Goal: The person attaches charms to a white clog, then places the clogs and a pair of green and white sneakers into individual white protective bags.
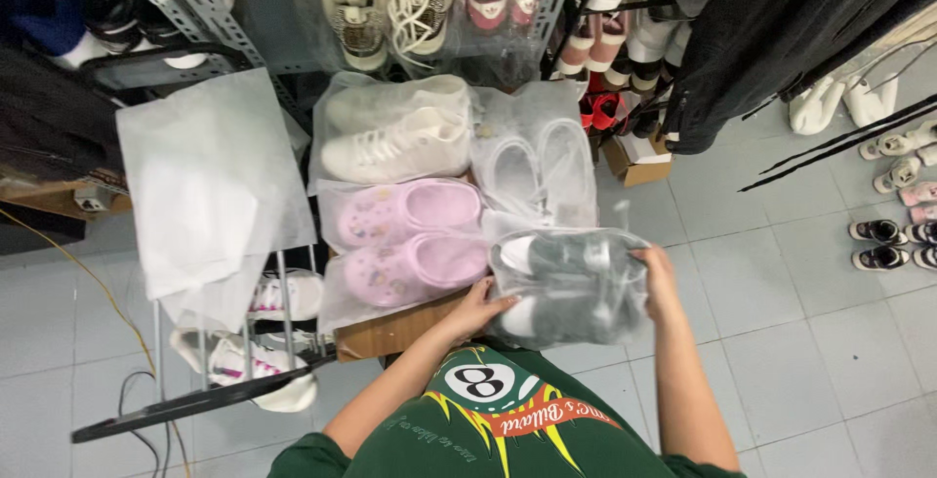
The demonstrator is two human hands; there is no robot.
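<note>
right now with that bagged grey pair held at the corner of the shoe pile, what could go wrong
1. The clear plastic bag of grey shoes is gripped only by the left hand and right hand at its ends; the slick film could slip.
2. It overhangs the brown cardboard sheet's edge, so set down there it might tip off.
3. Pushing it in could shove the bagged pink clogs sideways.

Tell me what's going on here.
A person in a green printed T-shirt holds a clear plastic bag of grey shoes with both hands: the left hand grips its near left edge, the right hand its right end. The bag sits at the front right of a brown board that also carries bagged pink clogs, bagged white sneakers and another bagged white pair. White fabric bags hang over a rack to the left.
</note>
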